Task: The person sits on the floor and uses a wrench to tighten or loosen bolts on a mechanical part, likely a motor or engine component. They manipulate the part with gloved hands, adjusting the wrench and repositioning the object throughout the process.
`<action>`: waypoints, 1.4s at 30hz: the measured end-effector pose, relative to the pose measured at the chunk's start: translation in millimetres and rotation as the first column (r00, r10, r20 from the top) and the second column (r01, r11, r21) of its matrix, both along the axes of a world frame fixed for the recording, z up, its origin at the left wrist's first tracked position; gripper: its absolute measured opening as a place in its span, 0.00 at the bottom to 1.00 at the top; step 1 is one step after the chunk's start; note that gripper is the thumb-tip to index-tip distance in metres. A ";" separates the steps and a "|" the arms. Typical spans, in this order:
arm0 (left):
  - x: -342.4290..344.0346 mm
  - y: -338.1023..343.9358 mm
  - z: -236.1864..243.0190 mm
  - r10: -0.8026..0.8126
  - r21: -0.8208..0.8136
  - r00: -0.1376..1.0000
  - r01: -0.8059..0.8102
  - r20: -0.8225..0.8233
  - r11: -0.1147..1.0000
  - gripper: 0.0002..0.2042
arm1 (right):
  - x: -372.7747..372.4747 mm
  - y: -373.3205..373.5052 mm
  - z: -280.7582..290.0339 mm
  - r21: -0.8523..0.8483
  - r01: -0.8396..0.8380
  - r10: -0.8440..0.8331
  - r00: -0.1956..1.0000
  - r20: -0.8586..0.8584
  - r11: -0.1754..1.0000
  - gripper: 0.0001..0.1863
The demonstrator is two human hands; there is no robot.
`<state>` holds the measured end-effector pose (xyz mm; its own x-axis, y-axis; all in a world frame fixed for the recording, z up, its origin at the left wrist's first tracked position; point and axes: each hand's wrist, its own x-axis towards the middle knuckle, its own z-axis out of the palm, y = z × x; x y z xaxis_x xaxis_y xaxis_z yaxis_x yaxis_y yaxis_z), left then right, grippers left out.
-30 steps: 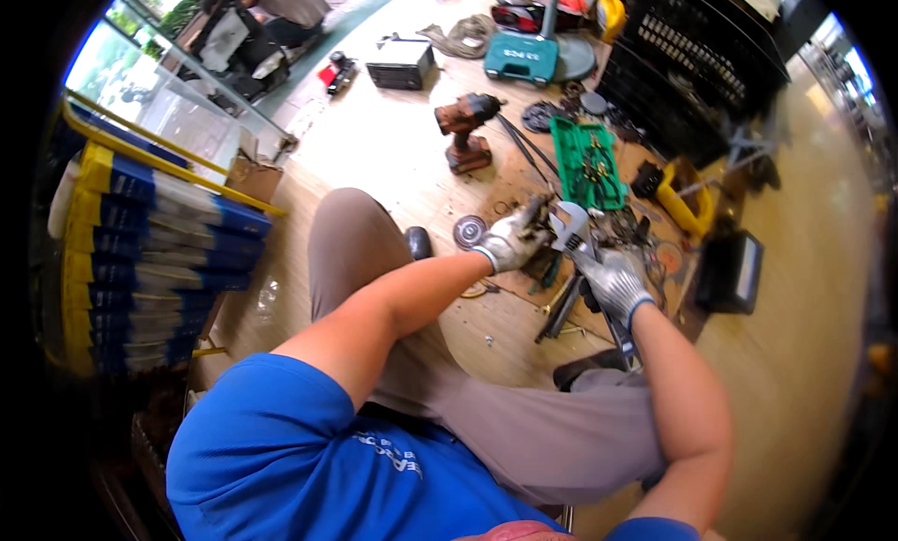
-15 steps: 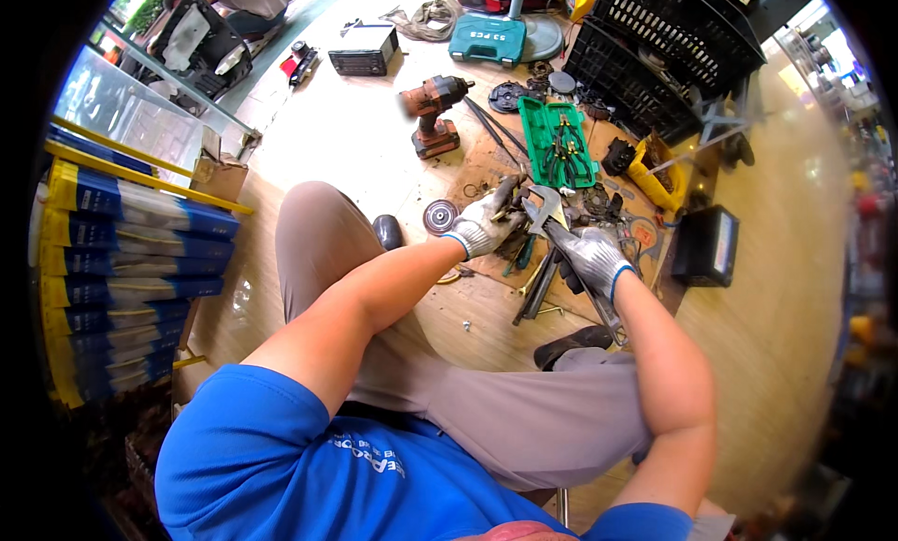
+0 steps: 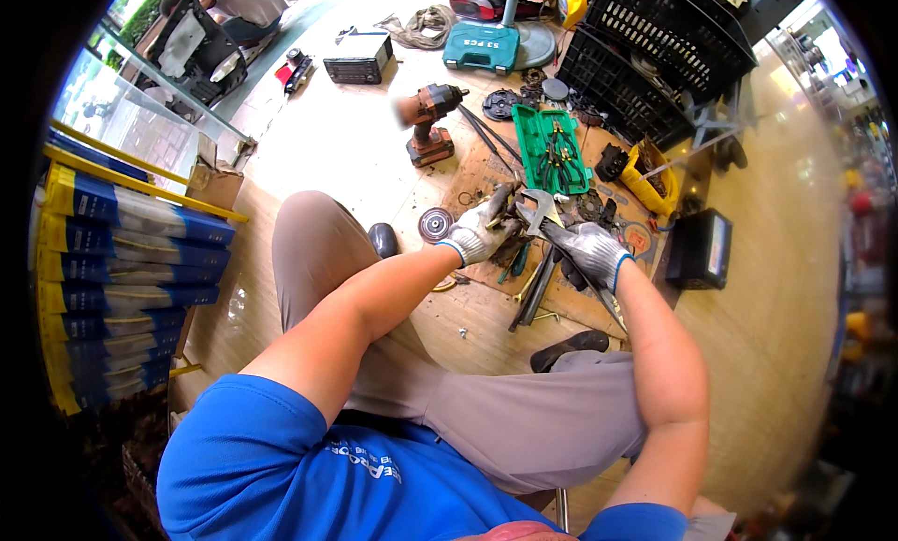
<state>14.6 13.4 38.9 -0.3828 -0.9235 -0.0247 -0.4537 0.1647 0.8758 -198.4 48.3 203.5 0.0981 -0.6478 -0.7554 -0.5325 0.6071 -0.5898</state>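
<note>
Beyond my right hand (image 3: 593, 250), which grips an adjustable wrench (image 3: 535, 211), lies a green case (image 3: 528, 144); my left hand (image 3: 479, 232) curls beside the wrench's head, its grasp unclear.

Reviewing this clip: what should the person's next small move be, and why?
Probably check the fit of the adjustable wrench before turning it: the right hand grips it, its open jaws are beside the left hand, and whether they sit on a part is too small to tell.
</note>
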 end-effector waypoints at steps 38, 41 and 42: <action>-18.9 0.6 -27.6 0.176 -0.114 0.982 -0.183 -0.072 0.976 0.35 | -61.4 41.2 -8.8 0.203 -0.041 -0.010 0.970 0.245 0.978 0.18; -20.2 -0.8 -34.5 0.147 -0.104 0.951 -0.181 -0.274 0.978 0.35 | -65.1 46.8 -15.2 0.203 -0.018 -0.037 0.964 0.262 0.979 0.16; -22.3 4.9 -6.2 0.144 -0.111 0.962 -0.173 -0.231 0.979 0.34 | -65.4 46.4 -13.5 0.193 -0.018 -0.029 0.972 0.234 0.981 0.15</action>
